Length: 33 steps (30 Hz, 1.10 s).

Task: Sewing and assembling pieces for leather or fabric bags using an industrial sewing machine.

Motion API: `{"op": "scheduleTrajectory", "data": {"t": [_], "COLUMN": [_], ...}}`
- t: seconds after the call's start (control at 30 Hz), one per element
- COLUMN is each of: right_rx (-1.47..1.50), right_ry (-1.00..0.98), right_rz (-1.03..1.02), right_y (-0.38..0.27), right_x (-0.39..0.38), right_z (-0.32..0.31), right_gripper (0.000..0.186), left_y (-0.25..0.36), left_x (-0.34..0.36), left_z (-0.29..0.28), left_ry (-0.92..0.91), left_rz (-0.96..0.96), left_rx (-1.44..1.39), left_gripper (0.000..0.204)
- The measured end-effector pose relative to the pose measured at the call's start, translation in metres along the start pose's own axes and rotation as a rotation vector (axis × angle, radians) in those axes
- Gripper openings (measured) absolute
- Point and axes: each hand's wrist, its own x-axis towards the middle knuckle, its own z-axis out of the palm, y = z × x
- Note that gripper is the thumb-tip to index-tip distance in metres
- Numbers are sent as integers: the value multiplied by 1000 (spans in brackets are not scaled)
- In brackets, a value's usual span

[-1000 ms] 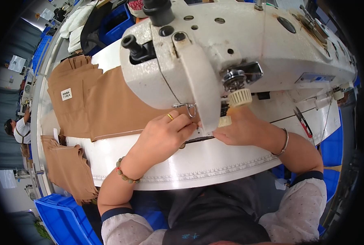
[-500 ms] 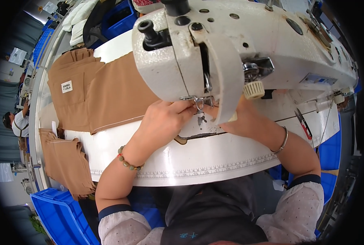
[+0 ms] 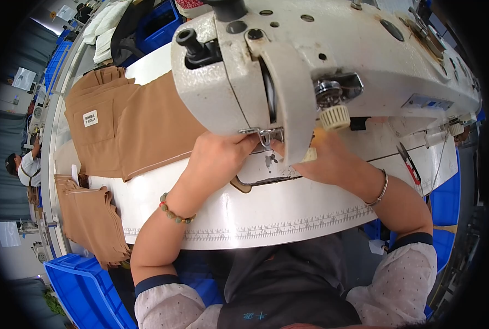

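Observation:
Brown fabric (image 3: pixel 154 123) with a white label and a stitched line lies across the white table, running under the head of the white sewing machine (image 3: pixel 381 66). At its edge, just left of the metal presser foot (image 3: pixel 265 137), my left hand (image 3: pixel 220 159) has its fingers pinched on the cloth. My right hand (image 3: pixel 329 162) is right of the foot; its thumb shows beside the curved white guard, which hides most of the other fingers. What it holds there is hidden. Red-and-black thread snips (image 3: pixel 408 163) lie right of my right hand.
A second brown stack (image 3: pixel 88 219) lies at the table's left end. Blue crates (image 3: pixel 77 290) stand at the lower left, top (image 3: pixel 154 33) and right. White folded cloth (image 3: pixel 104 30) is at the upper left. A co-worker (image 3: pixel 27 167) works at the far left.
Since a second ago my left fingers have shifted in closer at the presser foot, which shows more clearly now. The whole view has shifted slightly. The last half second shows little movement.

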Motion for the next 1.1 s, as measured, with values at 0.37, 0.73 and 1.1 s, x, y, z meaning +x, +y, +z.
{"op": "scheduleTrajectory", "data": {"t": [0.37, 0.73, 1.1], "right_rx": [22, -58, 76], "right_ry": [-36, -88, -298], "right_rz": [37, -43, 77], "right_y": [2, -1, -73], "right_x": [-1, 3, -12], "right_z": [2, -10, -36], "right_gripper": [13, 11, 49], "left_y": [-2, -29, 28], "left_x": [-2, -23, -92], "left_z": [8, -28, -89], "left_ry": [71, -28, 83], "left_rz": [-10, -336, -609], "left_rx": [-35, -196, -272], "left_gripper": [14, 14, 27]}}
